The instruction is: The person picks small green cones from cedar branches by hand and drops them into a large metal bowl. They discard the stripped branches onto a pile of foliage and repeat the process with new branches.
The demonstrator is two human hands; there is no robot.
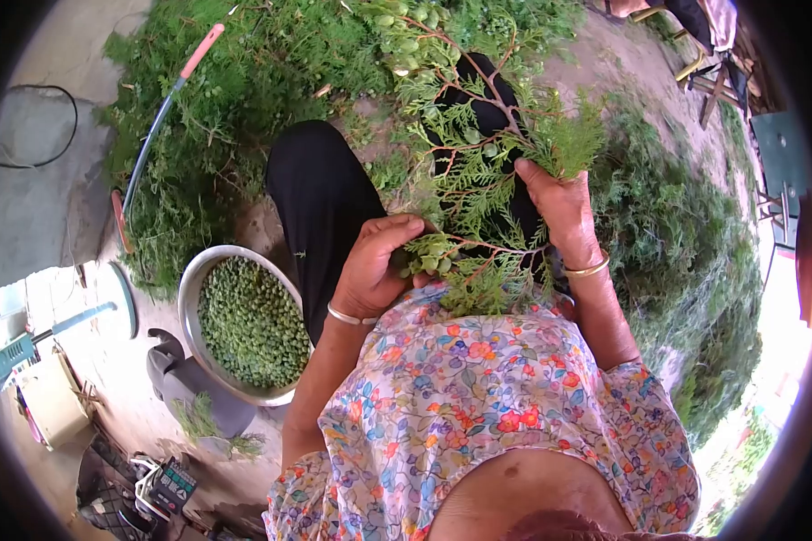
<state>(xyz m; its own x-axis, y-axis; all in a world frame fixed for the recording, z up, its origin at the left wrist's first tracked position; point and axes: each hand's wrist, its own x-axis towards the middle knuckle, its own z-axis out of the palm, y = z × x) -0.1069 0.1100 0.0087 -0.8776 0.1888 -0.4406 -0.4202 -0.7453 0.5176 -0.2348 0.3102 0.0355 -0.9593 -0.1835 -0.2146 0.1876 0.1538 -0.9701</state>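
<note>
A leafy evergreen branch [478, 135] with reddish-brown stems lies across my lap, flat scaly sprays spreading from it. My right hand [558, 206], with a gold bangle at the wrist, is closed around its stem. Lower down, my left hand [374, 263], wearing a pale bracelet, has its fingers curled at a cluster of green cones [433, 257] near a twig's end; its fingertips are partly hidden. More green cones [413, 38] show toward the far end of the branch. Left of my knee, a metal basin [189, 311] holds a heap of small green cones [251, 320].
Cut greenery [207, 153] covers the ground ahead, and another pile [668, 234] lies to my right. A bow saw [158, 126] rests at the left. Beside the basin are a dark grey object [194, 388], a fan [108, 307] and a boxy device [170, 482].
</note>
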